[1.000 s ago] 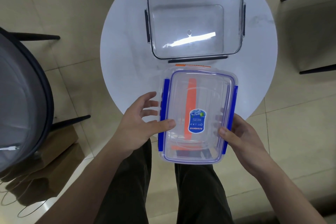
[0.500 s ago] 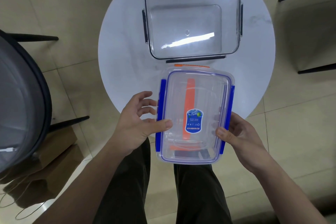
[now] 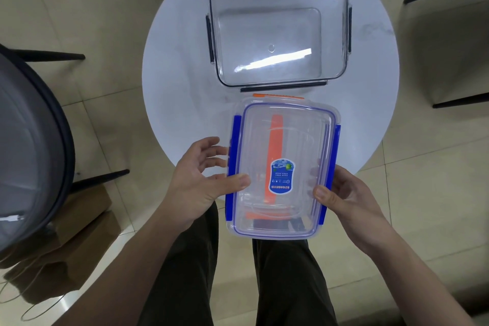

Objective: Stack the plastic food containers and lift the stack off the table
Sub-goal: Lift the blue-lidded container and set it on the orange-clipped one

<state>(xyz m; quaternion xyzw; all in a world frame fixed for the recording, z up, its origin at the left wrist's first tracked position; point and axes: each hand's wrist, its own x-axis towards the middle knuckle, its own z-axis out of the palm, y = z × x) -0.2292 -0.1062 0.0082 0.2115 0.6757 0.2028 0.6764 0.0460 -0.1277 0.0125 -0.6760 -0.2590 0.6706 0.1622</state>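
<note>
A clear container with blue side clips (image 3: pixel 299 140) and a blue label is held over the near edge of the round white table (image 3: pixel 177 61). Beneath it, orange-clipped parts of another container (image 3: pixel 276 96) show through the clear plastic. My left hand (image 3: pixel 203 182) grips its left side, thumb on the lid. My right hand (image 3: pixel 341 193) holds the right side, thumb on top and fingers under. A larger clear container with dark clips (image 3: pixel 277 32) sits on the far part of the table, apart from both hands.
A dark-rimmed chair (image 3: pixel 34 140) stands at the left, with a brown paper bag (image 3: pixel 79 225) and a cable on the tiled floor beside it. Another chair (image 3: pixel 444 42) is at the right. My legs (image 3: pixel 238 286) are below the held container.
The held container and both hands stay in nearly the same place; the view shifted slightly. My grip on both sides is unchanged.
</note>
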